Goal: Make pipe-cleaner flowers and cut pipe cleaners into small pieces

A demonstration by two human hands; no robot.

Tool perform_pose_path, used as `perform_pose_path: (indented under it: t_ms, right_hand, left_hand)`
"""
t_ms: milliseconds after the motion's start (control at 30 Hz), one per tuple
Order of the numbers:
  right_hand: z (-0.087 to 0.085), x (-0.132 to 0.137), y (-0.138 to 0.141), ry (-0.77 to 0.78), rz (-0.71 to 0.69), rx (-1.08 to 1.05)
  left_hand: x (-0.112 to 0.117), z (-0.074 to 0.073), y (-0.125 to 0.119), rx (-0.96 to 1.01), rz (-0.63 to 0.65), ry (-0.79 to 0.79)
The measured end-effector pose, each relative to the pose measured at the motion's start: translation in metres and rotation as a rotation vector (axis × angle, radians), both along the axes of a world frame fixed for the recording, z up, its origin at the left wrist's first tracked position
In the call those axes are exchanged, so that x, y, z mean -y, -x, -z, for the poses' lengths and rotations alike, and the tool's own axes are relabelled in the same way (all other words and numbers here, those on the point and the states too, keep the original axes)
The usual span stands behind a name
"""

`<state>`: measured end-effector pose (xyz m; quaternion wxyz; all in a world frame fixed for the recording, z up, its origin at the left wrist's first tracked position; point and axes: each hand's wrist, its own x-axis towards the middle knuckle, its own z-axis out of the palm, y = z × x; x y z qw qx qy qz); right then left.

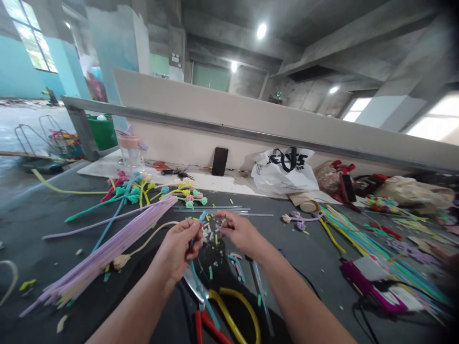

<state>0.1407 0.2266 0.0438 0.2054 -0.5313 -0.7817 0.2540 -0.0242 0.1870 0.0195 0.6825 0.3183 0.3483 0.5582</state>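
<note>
My left hand (182,246) is closed around a blue fuzzy stem (202,291), like a pipe cleaner. The stem's tip rises above my thumb, and its long end hangs down toward the table's near edge. My right hand (240,231) is just to the right of that tip, with its fingers curled in a loose pinch. Whatever lies between those fingertips is too small to make out. Beneath and between both hands lie small cut scraps (211,234) in cream, yellow and green. Below my hands are scissors with yellow handles (234,310) and a tool with red handles (211,329).
A bundle of lilac stems (118,243) lies at left, below finished fuzzy flowers (132,191). Clear sticks (222,209) lie beyond my hands. Teal and yellow stems (362,239) and a purple corded device (373,286) are at right. A phone (220,161) leans on the back panel.
</note>
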Motion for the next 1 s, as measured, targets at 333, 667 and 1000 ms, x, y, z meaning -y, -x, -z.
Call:
perform_pose_path:
  t_ms: [333,667,1000]
  right_hand:
    - [-0.035,0.007,0.010,0.129,-0.066,-0.683]
    - [-0.007,0.004,0.011,0.003,-0.011,-0.755]
    - [-0.001,0.003,0.018,0.036,0.044,-0.873]
  left_hand:
    - [0.010,-0.010,-0.011,-0.027,0.026,0.047]
    - [0.010,-0.011,-0.014,-0.029,0.002,0.066]
    - [0.009,-0.005,-0.014,-0.044,0.006,0.061]
